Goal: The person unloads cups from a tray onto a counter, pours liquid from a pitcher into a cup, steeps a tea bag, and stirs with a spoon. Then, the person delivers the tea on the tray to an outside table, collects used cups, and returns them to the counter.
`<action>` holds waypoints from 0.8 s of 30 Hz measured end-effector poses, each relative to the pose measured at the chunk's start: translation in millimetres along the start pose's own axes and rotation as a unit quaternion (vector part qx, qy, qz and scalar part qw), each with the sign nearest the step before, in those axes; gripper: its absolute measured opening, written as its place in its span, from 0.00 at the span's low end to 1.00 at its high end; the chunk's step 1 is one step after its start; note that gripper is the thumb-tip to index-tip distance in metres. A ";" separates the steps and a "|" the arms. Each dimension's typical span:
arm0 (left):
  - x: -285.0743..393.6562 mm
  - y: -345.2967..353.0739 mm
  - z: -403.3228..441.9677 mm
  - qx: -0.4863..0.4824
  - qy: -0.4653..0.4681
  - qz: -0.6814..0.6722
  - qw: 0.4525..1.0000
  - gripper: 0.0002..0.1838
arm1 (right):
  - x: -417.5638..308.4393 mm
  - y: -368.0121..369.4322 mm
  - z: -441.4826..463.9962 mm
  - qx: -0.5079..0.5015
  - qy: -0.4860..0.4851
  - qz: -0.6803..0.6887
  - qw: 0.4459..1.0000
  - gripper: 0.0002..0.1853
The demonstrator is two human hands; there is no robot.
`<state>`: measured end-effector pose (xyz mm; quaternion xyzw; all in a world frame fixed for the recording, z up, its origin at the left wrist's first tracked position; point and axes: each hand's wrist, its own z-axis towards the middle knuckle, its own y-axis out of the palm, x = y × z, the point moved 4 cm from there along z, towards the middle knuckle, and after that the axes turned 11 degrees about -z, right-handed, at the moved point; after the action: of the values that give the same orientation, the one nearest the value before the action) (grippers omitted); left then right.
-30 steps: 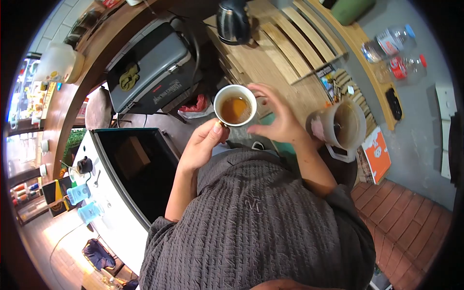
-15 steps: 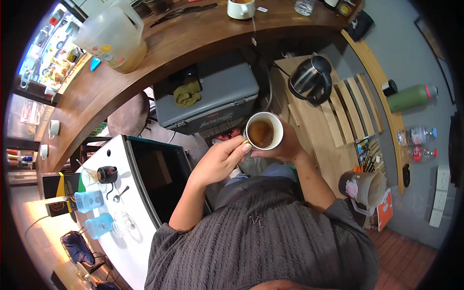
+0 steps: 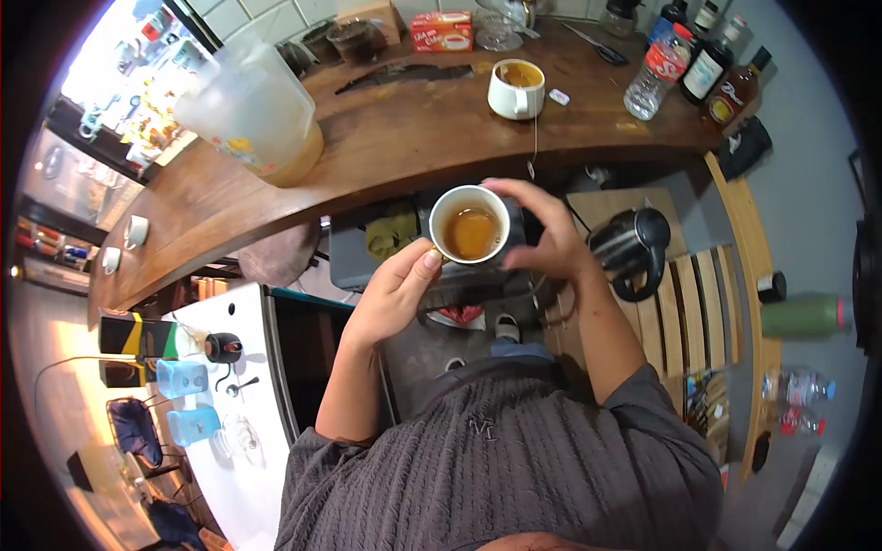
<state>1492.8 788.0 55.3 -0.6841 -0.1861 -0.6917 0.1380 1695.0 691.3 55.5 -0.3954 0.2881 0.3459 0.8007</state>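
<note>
A white cup (image 3: 470,248) of brown liquid is held up in front of my body, its open top facing me. My left hand (image 3: 393,296) pinches the cup's handle at its lower left. Curved around the cup's right side, my right hand (image 3: 548,230) has thumb and fingers apart; whether its fingertips touch the rim is hard to tell. Beyond the cup, on the wooden counter (image 3: 404,138), stands a second white cup (image 3: 515,99) with a tea bag string hanging over the edge.
A large plastic jug (image 3: 262,110) stands on the counter's left part, a red box (image 3: 442,33) at the back and bottles (image 3: 708,81) at the right. An electric kettle (image 3: 628,250) sits below right, beside a slatted wooden surface (image 3: 691,308). A white table (image 3: 230,340) is at left.
The view has shifted forward to the counter, bringing the second cup and the bottles into sight. My left hand still holds the cup; my right hand stays beside it.
</note>
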 end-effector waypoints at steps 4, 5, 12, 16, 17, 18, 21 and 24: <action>4.8 -9.7 33.1 0.048 0.023 -0.037 0.998 0.17 | 66.7 -48.5 22.3 0.258 0.152 -0.121 0.946 0.23; 5.8 -10.4 41.8 0.056 0.041 -0.045 0.997 0.17 | 83.8 -55.0 25.4 0.287 0.186 -0.175 0.923 0.19; 5.5 -30.4 86.8 0.131 0.054 -0.052 0.988 0.17 | 117.2 -52.9 40.0 0.176 0.202 -0.240 0.933 0.12; 9.0 -44.9 108.8 0.126 0.031 -0.029 0.991 0.18 | 103.3 -67.2 69.3 0.213 0.144 -0.003 0.966 0.10; 10.1 -48.2 113.7 0.126 0.030 -0.024 0.991 0.19 | 93.1 -73.3 80.5 0.189 0.153 0.032 0.969 0.12; 10.0 -52.2 118.2 0.118 0.033 -0.026 0.992 0.19 | 88.5 -78.5 90.1 0.194 0.153 0.026 0.969 0.12; -0.6 -69.3 131.1 0.108 0.021 -0.035 0.993 0.17 | 81.7 -88.1 122.8 0.181 0.182 0.045 0.965 0.12; -6.5 -79.8 141.5 0.090 0.023 -0.028 0.995 0.17 | 83.7 -94.6 154.0 0.175 0.132 0.055 0.974 0.12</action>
<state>1584.1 921.9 42.6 -0.6475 -0.2634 -0.6910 0.1844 1847.8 804.3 115.3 -0.2744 0.4691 0.2784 0.7919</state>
